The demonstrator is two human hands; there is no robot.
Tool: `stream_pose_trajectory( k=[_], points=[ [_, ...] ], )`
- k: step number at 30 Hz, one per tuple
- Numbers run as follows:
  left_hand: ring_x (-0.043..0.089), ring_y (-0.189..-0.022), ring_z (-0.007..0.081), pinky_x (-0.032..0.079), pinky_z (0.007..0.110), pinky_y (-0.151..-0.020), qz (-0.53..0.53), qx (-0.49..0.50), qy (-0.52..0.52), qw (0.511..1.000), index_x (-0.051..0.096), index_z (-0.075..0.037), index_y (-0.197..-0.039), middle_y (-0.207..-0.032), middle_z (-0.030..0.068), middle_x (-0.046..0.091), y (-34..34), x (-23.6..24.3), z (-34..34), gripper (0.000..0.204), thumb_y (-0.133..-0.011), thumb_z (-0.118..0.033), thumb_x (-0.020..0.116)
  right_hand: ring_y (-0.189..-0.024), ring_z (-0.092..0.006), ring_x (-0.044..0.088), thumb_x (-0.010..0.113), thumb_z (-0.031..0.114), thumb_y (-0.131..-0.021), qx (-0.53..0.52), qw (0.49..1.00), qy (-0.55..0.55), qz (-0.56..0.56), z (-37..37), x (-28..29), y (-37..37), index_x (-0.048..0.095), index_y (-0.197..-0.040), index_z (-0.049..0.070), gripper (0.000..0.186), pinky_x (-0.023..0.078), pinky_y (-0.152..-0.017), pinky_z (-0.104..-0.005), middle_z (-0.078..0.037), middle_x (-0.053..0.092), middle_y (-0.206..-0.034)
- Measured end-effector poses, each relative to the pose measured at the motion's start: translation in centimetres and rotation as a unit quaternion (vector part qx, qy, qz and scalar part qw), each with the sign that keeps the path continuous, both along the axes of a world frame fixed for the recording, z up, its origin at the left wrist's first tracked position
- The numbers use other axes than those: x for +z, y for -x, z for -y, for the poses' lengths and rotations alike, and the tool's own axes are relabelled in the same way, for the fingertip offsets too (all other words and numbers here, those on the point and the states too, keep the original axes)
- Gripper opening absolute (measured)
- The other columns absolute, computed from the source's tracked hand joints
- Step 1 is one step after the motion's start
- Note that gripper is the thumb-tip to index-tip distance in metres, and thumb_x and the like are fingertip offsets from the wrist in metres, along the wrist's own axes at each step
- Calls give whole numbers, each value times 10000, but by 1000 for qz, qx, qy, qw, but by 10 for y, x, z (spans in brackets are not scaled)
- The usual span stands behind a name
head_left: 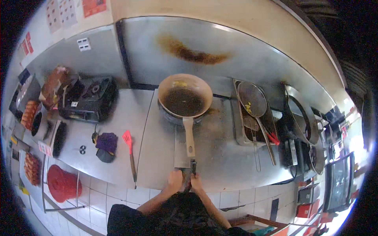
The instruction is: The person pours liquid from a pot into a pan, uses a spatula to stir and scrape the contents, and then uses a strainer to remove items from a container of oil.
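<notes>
A beige-lined frying pan [202, 90] sits on a dark round base at the back of the steel counter, a dark patch in its bottom and yellowish bits on its far wall. Its pale handle [189, 135] points toward me, above a flat rectangular metal piece [180, 157]. At the counter's front edge, my left hand [175, 181] is closed near that piece's lower end; what it grips is hidden. Close beside it, my right hand [196, 182] is closed around a slim black object [193, 167], whose kind I cannot make out. Neither hand touches the pan.
Left of the pan lie a red slotted spatula [126, 137], a dark purple cloth [107, 142] and a black portable stove [94, 92]. To the right, a strainer [252, 96] rests over a metal tray [241, 135]. A red bucket [63, 183] stands below on the left.
</notes>
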State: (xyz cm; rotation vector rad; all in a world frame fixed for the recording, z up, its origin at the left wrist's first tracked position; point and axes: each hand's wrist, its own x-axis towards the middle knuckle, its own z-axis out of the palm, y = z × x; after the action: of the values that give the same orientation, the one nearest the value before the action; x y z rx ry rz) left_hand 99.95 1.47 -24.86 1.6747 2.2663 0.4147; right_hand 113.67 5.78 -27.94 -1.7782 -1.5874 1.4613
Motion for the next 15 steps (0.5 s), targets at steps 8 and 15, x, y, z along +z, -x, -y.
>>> stream_pose_trajectory(
  k=[8,15],
  points=[
    [656,-724,234,571,350,-641,780,260,-10,570,611,36,-909,-861,165,655,-5,-31,-2,303,-923,-263,567,-487,-164,480,439,372,-965,-40,998,22,-51,6,63,2,471,-919,65,313,396,-439,-325,-42,487,-617],
    [658,-762,244,581,375,-694,864,269,54,422,577,41,-996,-908,144,655,0,-49,5,314,-924,-264,564,-592,-184,546,445,365,-961,-46,994,75,-71,8,73,7,504,-913,42,331,437,-535,-341,-71,521,-676]
  ],
)
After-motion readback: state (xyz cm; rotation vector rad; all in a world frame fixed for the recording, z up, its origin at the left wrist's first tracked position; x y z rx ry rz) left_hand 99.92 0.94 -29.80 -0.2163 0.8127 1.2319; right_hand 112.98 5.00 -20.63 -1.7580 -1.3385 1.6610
